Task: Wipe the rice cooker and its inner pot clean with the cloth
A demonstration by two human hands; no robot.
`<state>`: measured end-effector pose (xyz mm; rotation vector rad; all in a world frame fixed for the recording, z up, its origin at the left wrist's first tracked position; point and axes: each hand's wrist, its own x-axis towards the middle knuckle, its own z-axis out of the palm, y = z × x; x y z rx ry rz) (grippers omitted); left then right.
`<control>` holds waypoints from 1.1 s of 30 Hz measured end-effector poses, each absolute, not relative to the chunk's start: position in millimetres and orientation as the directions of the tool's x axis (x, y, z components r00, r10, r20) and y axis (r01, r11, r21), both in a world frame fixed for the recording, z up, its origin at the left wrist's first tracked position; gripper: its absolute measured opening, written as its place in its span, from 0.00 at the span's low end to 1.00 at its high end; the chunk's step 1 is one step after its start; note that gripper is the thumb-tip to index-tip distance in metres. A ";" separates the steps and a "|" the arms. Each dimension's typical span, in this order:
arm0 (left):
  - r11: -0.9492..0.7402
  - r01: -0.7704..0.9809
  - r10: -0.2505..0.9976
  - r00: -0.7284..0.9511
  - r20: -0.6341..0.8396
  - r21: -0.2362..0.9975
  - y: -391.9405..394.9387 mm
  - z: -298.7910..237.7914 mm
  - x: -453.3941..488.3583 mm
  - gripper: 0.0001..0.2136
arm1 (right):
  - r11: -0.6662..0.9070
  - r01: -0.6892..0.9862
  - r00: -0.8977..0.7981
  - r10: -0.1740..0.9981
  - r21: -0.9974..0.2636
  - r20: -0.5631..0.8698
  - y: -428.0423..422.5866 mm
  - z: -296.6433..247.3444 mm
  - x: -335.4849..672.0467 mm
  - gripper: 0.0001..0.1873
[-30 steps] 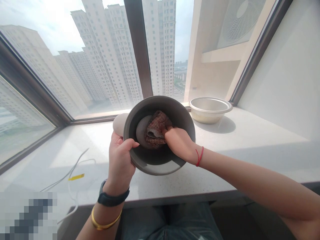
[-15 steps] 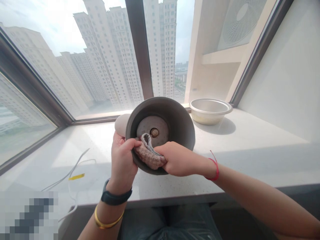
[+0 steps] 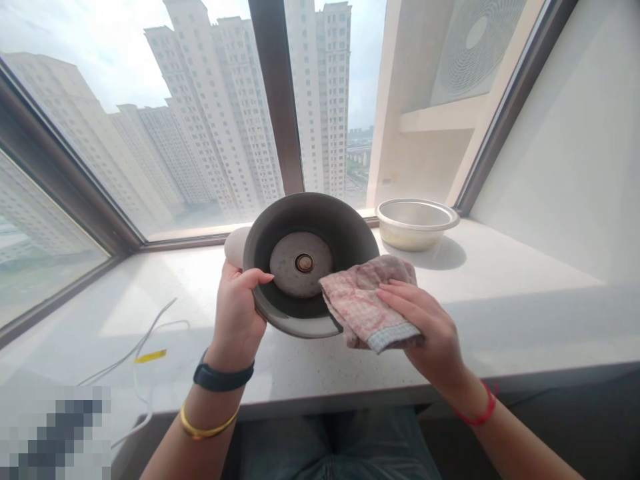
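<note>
Pink cloth (image 3: 367, 300) shifted to right of pot (image 3: 295, 287), yellow tag (image 3: 151, 356) unreadable

A pale, speckled stone ledge (image 3: 525, 323), part sunlit and part shaded, carries a silvery metal basin (image 3: 413, 238) standing upright at back right and, at left, loose cables (image 3: 156, 319) with a yellow tag (image 3: 151, 357).

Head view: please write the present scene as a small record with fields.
Left hand: grips the deep grey vessel by its left side
Vessel opening: faces the camera; a disc shows inside
Right hand: holds a folded reddish cloth
Cloth position: overlaps the vessel's right rim in view; contact unclear
Pale basin: on the white counter, near the window frame
Yellow tag: on the counter's left
</note>
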<state>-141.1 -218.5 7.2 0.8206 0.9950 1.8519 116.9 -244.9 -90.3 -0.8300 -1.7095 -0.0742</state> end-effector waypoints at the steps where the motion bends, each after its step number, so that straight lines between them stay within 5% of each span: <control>1: -0.312 -0.379 0.900 -0.412 0.143 0.871 -215.1 8.6 -140.5 0.28 | 0.696 0.486 0.119 0.546 -0.529 0.829 -238.4 -96.2 117.8 0.16; 4: -0.288 -0.407 0.911 -0.395 0.118 0.867 -201.9 15.7 -137.9 0.26 | 0.479 0.065 0.471 0.759 -0.875 0.450 -215.6 -104.6 107.1 0.15; 6: -0.248 -0.444 0.914 -0.402 0.056 0.861 -192.3 22.7 -135.9 0.24 | 0.385 -0.126 0.476 0.832 -0.914 0.284 -203.1 -102.5 93.7 0.16; 10: -0.044 -0.570 0.913 -0.356 -0.199 0.821 -178.6 38.2 -133.0 0.18 | 0.406 -0.267 0.466 0.848 -0.874 0.252 -193.2 -89.4 75.8 0.20; 15: 0.120 -0.627 0.884 -0.285 -0.370 0.770 -174.3 46.6 -128.9 0.15 | 0.427 -0.213 0.490 0.825 -0.879 0.281 -181.7 -72.9 85.2 0.18; 20: 0.063 -0.620 0.858 -0.367 -0.360 0.782 -176.9 43.6 -119.2 0.13 | 0.391 -0.179 0.451 0.848 -0.903 0.278 -149.1 -54.8 96.6 0.15; 33: 0.113 -0.590 0.901 -0.278 -0.333 0.800 -194.5 29.7 -115.7 0.07 | 0.392 0.039 0.389 0.841 -0.919 0.376 -122.7 -50.6 98.2 0.05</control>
